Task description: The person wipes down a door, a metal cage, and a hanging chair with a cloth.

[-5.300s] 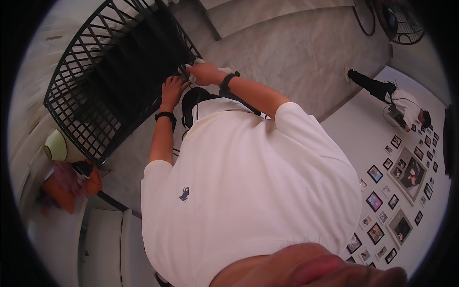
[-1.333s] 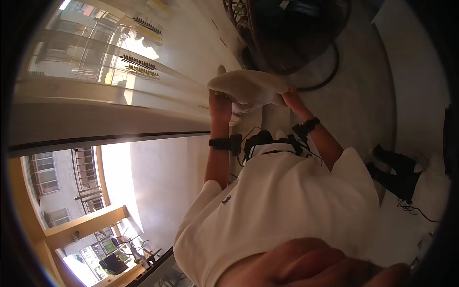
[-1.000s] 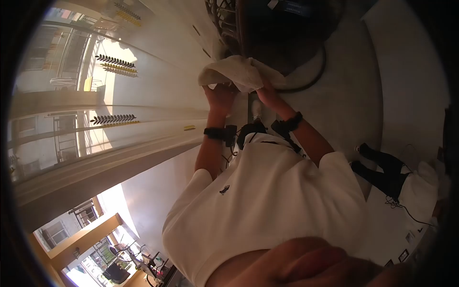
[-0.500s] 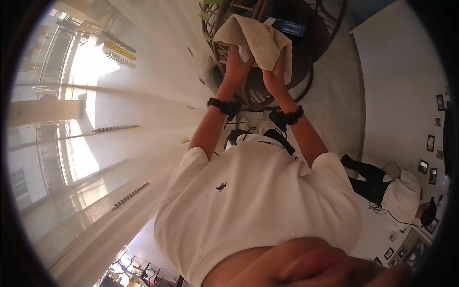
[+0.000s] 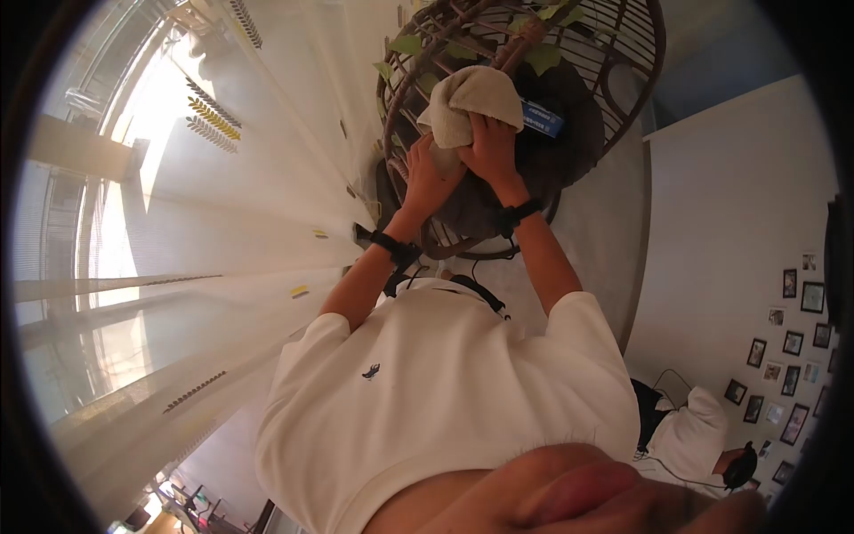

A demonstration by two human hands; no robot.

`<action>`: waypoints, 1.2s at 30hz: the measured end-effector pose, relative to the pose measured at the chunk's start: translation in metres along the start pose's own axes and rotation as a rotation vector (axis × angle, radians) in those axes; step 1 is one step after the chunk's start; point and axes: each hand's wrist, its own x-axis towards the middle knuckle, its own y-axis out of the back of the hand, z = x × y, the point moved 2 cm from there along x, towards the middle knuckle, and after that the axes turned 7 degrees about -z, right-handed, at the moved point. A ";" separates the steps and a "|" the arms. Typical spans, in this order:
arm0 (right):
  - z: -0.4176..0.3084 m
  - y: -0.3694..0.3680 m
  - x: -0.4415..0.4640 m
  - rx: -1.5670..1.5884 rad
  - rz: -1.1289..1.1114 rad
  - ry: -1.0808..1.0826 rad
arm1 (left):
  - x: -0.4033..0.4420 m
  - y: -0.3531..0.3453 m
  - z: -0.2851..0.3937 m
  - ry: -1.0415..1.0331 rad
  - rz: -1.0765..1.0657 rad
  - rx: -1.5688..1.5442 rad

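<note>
A beige towel (image 5: pixel 480 93) is bunched up in front of me, over the seat of a rattan chair. My right hand (image 5: pixel 491 151) is closed on the towel, its fingers pressed into the folds. Just left of and below it, my left hand (image 5: pixel 431 182) curls around a pale, smooth-looking object (image 5: pixel 447 160). The towel and my fingers cover part of that object, so its kind cannot be made out. Both hands are close together, with black bands on the wrists. Right of the towel lies a blue box (image 5: pixel 541 118) on the dark cushion (image 5: pixel 569 147).
The rattan chair (image 5: pixel 636 107) has a curved frame with green leaves (image 5: pixel 543 59) twined on it. A sheer curtain (image 5: pixel 258 205) hangs at my left before a bright window. Another person (image 5: pixel 689 432) is behind me at the right, near a wall with framed pictures (image 5: pixel 811 297).
The towel, hanging loosely over both hands before, is now gathered into a bunch, with my right hand on its near side. My view has shifted, bringing more of the chair and leaves in.
</note>
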 end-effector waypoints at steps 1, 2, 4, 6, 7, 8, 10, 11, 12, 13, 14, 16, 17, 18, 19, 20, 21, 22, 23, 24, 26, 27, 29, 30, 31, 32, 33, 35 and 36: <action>0.007 0.007 0.008 0.012 0.001 0.017 | -0.002 0.003 0.001 -0.012 -0.009 0.052; 0.016 0.015 0.017 -0.026 -0.016 0.031 | 0.001 0.006 0.005 -0.025 -0.021 0.109; 0.037 0.029 0.041 -0.050 -0.023 0.055 | 0.017 0.010 0.017 -0.027 0.025 0.101; 0.060 0.048 0.072 -0.096 0.100 0.112 | 0.031 0.011 0.028 -0.028 0.072 0.085; 0.071 0.055 0.084 -0.090 0.105 0.125 | 0.038 0.009 0.030 -0.010 0.074 0.109; 0.083 0.062 0.097 -0.100 0.145 0.141 | 0.048 0.005 0.032 0.008 0.077 0.131; 0.105 0.074 0.120 -0.142 0.199 0.144 | 0.059 -0.002 0.039 -0.040 0.112 0.139; 0.118 0.079 0.130 -0.135 0.205 0.157 | 0.063 -0.005 0.042 -0.085 0.130 0.144; 0.132 0.083 0.141 -0.196 0.217 0.141 | 0.065 -0.008 0.044 -0.081 0.141 0.151; 0.146 0.087 0.151 -0.258 0.228 0.124 | 0.067 -0.011 0.045 -0.064 0.129 0.195; 0.158 0.095 0.162 -0.247 0.230 0.123 | 0.069 -0.016 0.046 -0.045 0.116 0.239; 0.183 0.107 0.185 -0.288 0.250 0.164 | 0.071 -0.016 0.047 -0.019 0.110 0.325; 0.189 0.112 0.195 -0.335 0.271 0.197 | 0.073 -0.016 0.047 0.003 0.095 0.406; 0.192 0.121 0.204 -0.274 0.249 0.203 | 0.074 -0.017 0.044 0.007 0.102 0.410; 0.197 0.125 0.214 -0.267 0.250 0.211 | 0.073 -0.019 0.037 -0.006 0.130 0.450; 0.207 0.126 0.223 -0.329 0.249 0.230 | 0.072 -0.021 0.029 -0.015 0.156 0.492; 0.216 0.129 0.233 -0.390 0.247 0.251 | 0.073 -0.024 0.018 -0.005 0.164 0.498; 0.224 0.131 0.244 -0.333 0.264 0.281 | 0.073 -0.027 0.008 -0.038 0.218 0.496; 0.249 0.125 0.258 -0.320 0.259 0.290 | 0.071 -0.028 0.000 -0.070 0.270 0.494; 0.259 0.131 0.274 -0.464 0.273 0.315 | 0.072 -0.027 -0.005 -0.059 0.276 0.502; 0.250 0.137 0.271 -0.364 0.302 0.336 | 0.071 -0.027 -0.013 -0.033 0.241 0.441; 0.214 0.142 0.272 -0.356 0.292 0.338 | 0.072 -0.027 -0.015 -0.020 0.239 0.443; 0.184 0.146 0.263 0.314 0.588 0.476 | 0.074 -0.027 -0.019 -0.047 0.256 0.395; 0.182 0.144 0.255 0.539 0.682 0.528 | 0.075 -0.029 -0.024 -0.035 0.253 0.391; 0.185 0.124 0.249 -0.036 0.385 0.398 | 0.077 -0.029 -0.030 -0.023 0.250 0.388; 0.192 0.103 0.239 -0.595 0.069 0.246 | 0.079 -0.030 -0.035 -0.011 0.246 0.384; 0.183 0.087 0.227 -0.564 0.064 0.269 | 0.081 -0.030 -0.039 -0.006 0.241 0.382; 0.157 0.058 0.201 -0.478 0.029 0.316 | 0.086 -0.029 -0.045 -0.025 0.236 0.388; 0.148 0.047 0.189 -0.424 -0.004 0.338 | 0.090 -0.030 -0.052 -0.029 0.223 0.381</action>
